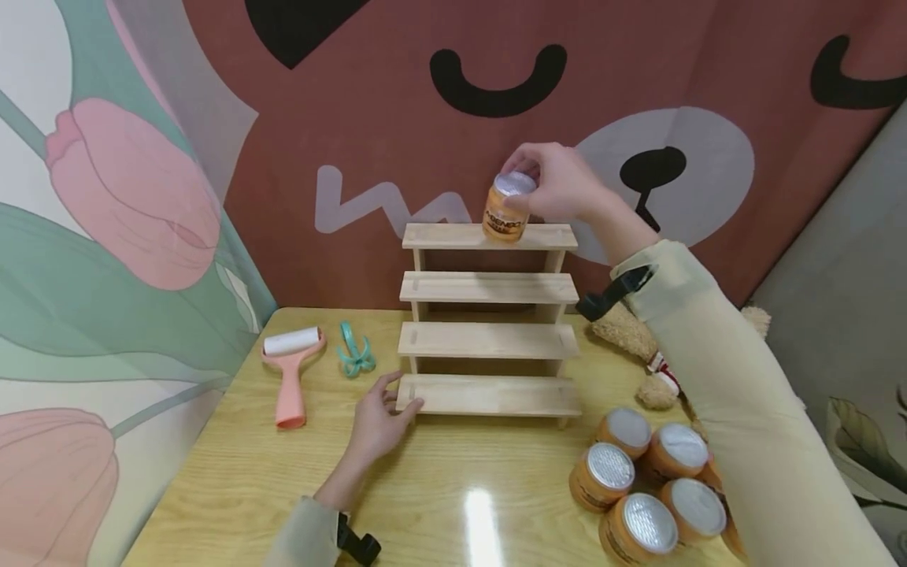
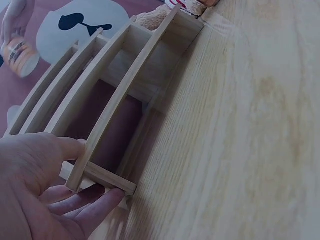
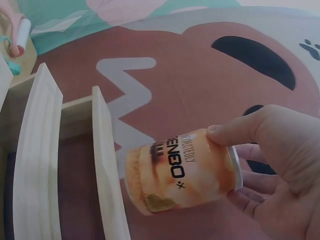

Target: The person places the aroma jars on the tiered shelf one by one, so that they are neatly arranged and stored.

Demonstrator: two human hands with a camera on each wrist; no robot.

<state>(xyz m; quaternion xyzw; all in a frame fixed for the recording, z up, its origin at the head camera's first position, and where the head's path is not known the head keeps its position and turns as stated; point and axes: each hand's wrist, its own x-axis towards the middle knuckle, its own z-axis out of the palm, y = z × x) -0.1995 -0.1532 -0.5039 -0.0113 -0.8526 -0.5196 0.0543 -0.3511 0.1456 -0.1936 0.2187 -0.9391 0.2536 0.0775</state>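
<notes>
My right hand (image 1: 560,183) grips an orange can (image 1: 505,216) with a silver lid by its upper part, close over the top step of a wooden tiered rack (image 1: 489,340). In the right wrist view the label of the can (image 3: 182,172) faces the camera, its base beside the top board (image 3: 107,165). My left hand (image 1: 379,417) holds the left end of the lowest step. Seen from the left wrist, the thumb of the left hand (image 2: 35,175) lies on the board (image 2: 107,117) and the other fingers reach under its end.
Several orange cans (image 1: 641,524) with silver lids stand at the table's right front. Left of the rack lie a pink lint roller (image 1: 290,386) and a teal claw-shaped thing (image 1: 356,356). A plush toy (image 1: 627,335) lies at the right. A printed curtain (image 1: 340,102) hangs behind.
</notes>
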